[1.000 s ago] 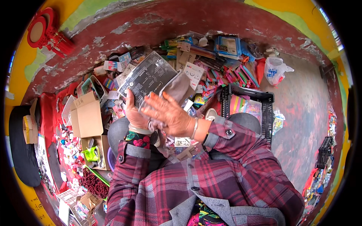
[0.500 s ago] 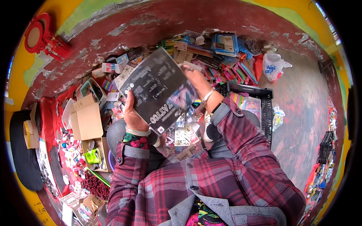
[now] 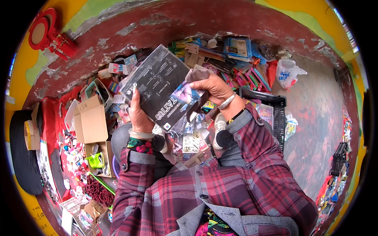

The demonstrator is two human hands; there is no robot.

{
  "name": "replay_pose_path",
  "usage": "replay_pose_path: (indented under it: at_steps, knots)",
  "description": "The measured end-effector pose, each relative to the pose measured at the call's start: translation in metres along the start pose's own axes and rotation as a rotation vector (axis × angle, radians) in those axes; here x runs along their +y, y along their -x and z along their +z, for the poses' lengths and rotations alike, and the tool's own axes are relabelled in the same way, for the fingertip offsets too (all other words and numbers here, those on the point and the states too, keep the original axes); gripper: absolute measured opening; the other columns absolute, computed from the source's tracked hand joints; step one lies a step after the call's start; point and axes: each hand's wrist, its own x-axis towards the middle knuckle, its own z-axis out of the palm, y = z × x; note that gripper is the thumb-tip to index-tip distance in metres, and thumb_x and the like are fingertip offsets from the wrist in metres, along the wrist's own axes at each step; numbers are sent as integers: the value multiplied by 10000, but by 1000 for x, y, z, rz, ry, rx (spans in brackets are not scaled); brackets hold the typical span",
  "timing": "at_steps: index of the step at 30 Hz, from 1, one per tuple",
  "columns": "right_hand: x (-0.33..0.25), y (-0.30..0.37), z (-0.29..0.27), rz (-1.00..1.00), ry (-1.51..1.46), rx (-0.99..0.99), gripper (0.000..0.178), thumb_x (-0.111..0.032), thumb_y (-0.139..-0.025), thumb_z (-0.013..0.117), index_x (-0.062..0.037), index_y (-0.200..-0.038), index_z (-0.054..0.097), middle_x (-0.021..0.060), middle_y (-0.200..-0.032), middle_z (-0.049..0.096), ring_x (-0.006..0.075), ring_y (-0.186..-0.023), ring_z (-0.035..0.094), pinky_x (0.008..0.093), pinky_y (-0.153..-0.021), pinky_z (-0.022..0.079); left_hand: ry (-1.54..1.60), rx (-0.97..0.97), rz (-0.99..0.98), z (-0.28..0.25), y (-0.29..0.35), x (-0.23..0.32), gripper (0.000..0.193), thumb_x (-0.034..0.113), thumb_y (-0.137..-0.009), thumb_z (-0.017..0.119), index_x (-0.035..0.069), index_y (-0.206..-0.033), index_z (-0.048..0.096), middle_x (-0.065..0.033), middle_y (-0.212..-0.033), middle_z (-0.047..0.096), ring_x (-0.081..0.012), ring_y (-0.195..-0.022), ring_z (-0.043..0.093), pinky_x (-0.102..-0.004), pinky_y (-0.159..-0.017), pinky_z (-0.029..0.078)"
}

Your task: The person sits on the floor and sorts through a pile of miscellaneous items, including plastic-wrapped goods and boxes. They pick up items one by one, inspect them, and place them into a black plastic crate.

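Black, flat and rectangular, a printed package [image 3: 157, 88] is held out before a red-and-grey plaid jacket [image 3: 169, 196], its lower-left edge gripped by the left hand [image 3: 140, 118], thumb on the face, other fingers hidden. The right hand [image 3: 215, 88] pinches a crumpled grey-brown cloth [image 3: 197, 75] at the package's right-hand side. An open brown cardboard box [image 3: 90, 124] stands at left; a black plastic crate [image 3: 280, 101], at right.
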Motion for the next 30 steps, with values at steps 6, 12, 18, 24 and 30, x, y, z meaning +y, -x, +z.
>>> replay_pose_path:
  at_steps: [6, 12, 18, 24, 30]
  knots:
    - [14, 3, 23, -555, 909, 358, 420, 77, -705, 576, -71, -1098, 589, 59, -956, 644, 137, -809, 613, 251, -752, 482, -161, 107, 45, -20, -13, -19, 799, 523, -791, 613, 93, -1377, 279, -149, -1356, 349, -270, -1271, 320, -427, -1027, 286]
    - [61, 14, 69, -914, 1775, 39, 421, -92, -709, 596, -96, -1128, 566, 80, -1056, 587, 261, -963, 587, 328, -785, 494, 92, -142, -163, -7, 4, -16, 437, 339, -888, 519, 28, -1191, 478, -109, -1141, 560, -259, -1058, 524, -413, -952, 372]
    - [52, 9, 59, -513, 1136, 19, 506, -175, -755, 692, -39, -1203, 498, 96, -1108, 569, 195, -986, 557, 269, -849, 447, 255, -67, -153, -20, -6, -7, 356, 252, -917, 437, 10, -1173, 492, -129, -1160, 566, -284, -1050, 550, -435, -938, 405]
    - [8, 10, 64, -396, 325, 89, 581, -323, -883, 579, 2, -1314, 363, 78, -1243, 482, 121, -1049, 499, 235, -903, 395, 234, -188, -168, -9, 4, -10, 450, 61, -787, 470, -5, -1232, 446, -139, -1181, 542, -308, -1103, 516, -474, -980, 375]
    - [60, 9, 63, -620, 1565, 28, 549, -462, -924, 375, -146, -1372, 370, 103, -1442, 294, 287, -1359, 205, 433, -1032, 153, 264, -474, -326, -6, 20, -30, 459, 177, -851, 556, 32, -1263, 417, -104, -1247, 488, -269, -1149, 478, -387, -1004, 362]
